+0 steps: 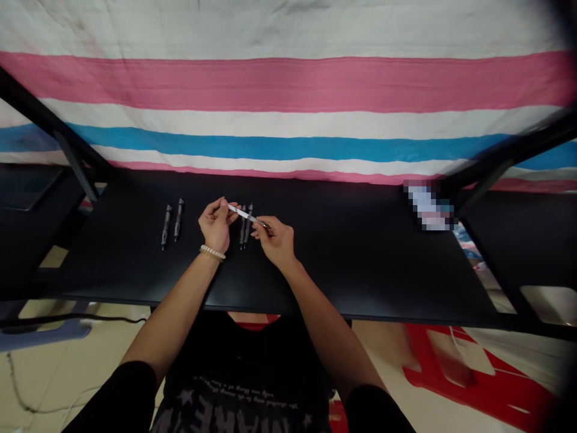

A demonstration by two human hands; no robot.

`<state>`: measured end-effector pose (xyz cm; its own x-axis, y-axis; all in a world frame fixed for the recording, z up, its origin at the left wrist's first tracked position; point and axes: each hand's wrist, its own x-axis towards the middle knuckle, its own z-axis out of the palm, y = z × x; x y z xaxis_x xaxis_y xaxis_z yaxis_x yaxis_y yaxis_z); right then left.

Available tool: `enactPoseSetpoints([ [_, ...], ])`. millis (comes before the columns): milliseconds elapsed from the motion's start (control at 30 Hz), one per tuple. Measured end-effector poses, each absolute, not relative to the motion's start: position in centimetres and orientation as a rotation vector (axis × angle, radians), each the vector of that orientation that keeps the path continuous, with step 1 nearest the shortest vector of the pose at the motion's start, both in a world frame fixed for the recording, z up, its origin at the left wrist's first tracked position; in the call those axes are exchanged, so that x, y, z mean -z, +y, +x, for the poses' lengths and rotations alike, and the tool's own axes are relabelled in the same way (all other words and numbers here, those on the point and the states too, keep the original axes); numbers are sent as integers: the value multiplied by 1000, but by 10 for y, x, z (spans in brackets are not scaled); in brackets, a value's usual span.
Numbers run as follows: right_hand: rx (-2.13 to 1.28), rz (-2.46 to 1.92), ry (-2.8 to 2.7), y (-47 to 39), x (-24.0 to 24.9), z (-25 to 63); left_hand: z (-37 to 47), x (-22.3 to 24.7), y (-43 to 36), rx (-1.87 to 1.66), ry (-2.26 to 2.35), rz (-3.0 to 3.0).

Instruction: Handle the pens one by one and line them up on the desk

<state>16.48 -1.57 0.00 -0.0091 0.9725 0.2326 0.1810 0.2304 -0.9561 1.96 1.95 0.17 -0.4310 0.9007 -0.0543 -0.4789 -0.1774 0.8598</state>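
Between my two hands, a slim white pen-like piece (241,212) with a dark metallic right end is held above the black table (351,252). The fingers of my left hand (216,225) pinch its left end. My right hand (277,240) grips the dark end. Just beneath the piece, two dark pens (246,231) lie side by side on the table, partly covered by it. Further left are two more dark pens, one (166,227) near the other (179,219), both lying roughly upright in the view.
A blurred-out pale object (428,207) lies at the table's back right. Black frame bars (491,162) slant up at both sides. Behind hangs a striped sheet (288,147). A red stool (469,379) stands below at the right, and a cable (90,316) crosses at the left.
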Motion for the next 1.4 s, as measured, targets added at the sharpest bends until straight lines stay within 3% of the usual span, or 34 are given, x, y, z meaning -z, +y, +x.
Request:
enactPoseSetpoints([
  [500, -1099, -1213, -1332, -10, 0, 166, 19, -3, 20, -1737, 1008, 604],
  [1400, -1075, -1281, -1467, -9, -2, 172, 20, -3, 21, -1770, 1099, 590],
])
